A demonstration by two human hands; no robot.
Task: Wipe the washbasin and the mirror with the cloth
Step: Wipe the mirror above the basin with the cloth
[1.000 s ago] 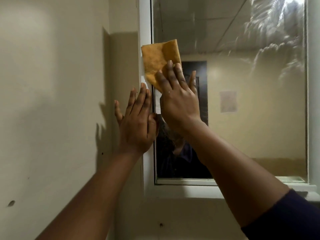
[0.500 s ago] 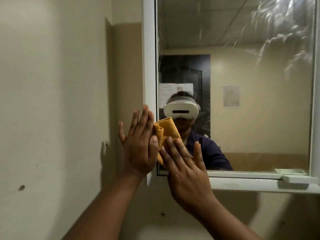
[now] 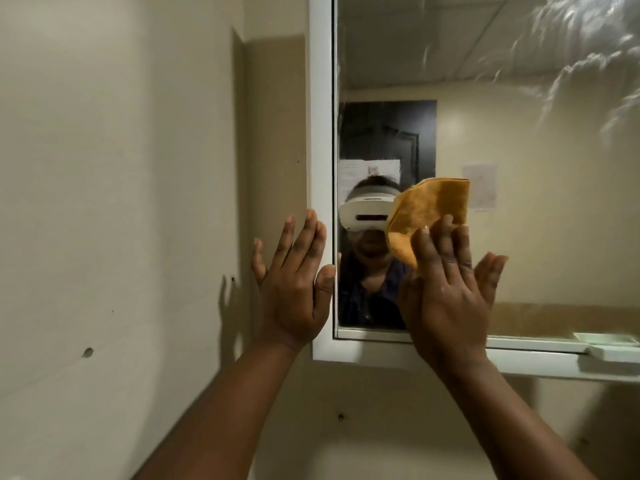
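At mid-frame the right hand (image 3: 446, 289) presses the orange cloth (image 3: 424, 216) flat against the mirror (image 3: 519, 133), fingers straight and close together; the cloth's upper part curls free above the fingertips. The left hand (image 3: 294, 285) lies spread on the white frame (image 3: 322, 116) at the mirror's left edge, thumb at the glass, seemingly touching it. Streaky smears (image 3: 581, 57) mark the upper right of the mirror. A small tray (image 3: 602, 342) sits on the lower right ledge.
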